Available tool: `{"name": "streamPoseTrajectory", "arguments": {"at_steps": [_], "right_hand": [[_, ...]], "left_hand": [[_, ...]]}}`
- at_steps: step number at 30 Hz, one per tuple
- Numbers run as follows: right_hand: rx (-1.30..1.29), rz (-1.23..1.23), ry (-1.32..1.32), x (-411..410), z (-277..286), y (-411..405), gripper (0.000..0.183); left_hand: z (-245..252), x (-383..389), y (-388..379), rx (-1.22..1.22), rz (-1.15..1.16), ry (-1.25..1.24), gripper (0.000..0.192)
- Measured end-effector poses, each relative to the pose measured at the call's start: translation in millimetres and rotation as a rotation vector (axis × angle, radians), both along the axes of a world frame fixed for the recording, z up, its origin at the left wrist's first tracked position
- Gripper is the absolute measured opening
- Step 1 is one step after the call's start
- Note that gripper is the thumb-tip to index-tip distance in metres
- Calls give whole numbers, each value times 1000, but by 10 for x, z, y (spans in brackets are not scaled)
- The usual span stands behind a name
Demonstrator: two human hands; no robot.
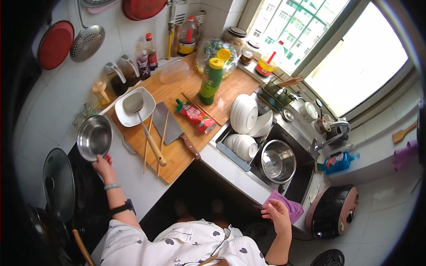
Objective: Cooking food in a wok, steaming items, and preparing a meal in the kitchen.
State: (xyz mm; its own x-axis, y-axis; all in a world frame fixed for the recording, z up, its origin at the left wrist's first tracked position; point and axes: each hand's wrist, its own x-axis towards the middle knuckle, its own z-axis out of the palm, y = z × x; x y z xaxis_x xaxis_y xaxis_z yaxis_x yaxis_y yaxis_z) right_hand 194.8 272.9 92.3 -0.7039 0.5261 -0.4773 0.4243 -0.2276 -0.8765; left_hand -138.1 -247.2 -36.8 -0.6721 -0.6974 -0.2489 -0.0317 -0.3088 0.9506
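My left hand grips the rim of a stainless steel bowl over the counter's left end, and the bowl's inside looks bare. Fingers loosely apart, my right hand hovers by a purple cloth on the sink's front edge; whether they touch is hard to tell. On the wooden cutting board rests a white square bowl with a wooden-handled ladle across it. Beside it lie a cleaver, a pair of chopsticks and a red spouted pouch. A green bottle with a yellow cap stands behind.
White bowls fill a rack over the sink, next to a steel basin. A lidded pan sits on the stove at left. A black and brown rice cooker is at right. Sauce bottles line the wall.
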Motion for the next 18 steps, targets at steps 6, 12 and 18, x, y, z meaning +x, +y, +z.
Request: {"name": "streamPoseTrajectory", "arguments": {"at_steps": [6,12,18], "right_hand": [[291,-137,-62,104,-222,1114,30],[588,-430,8,-362,-851,3056,36],[962,-369,-50,-919,-1356,4472,67]], "left_hand": [[1273,1013,1072,-349,-119,226,21],[1960,1678,2768,-154,-825,301,23],[1370,1715,4941,127,-1620,-86,27]]}}
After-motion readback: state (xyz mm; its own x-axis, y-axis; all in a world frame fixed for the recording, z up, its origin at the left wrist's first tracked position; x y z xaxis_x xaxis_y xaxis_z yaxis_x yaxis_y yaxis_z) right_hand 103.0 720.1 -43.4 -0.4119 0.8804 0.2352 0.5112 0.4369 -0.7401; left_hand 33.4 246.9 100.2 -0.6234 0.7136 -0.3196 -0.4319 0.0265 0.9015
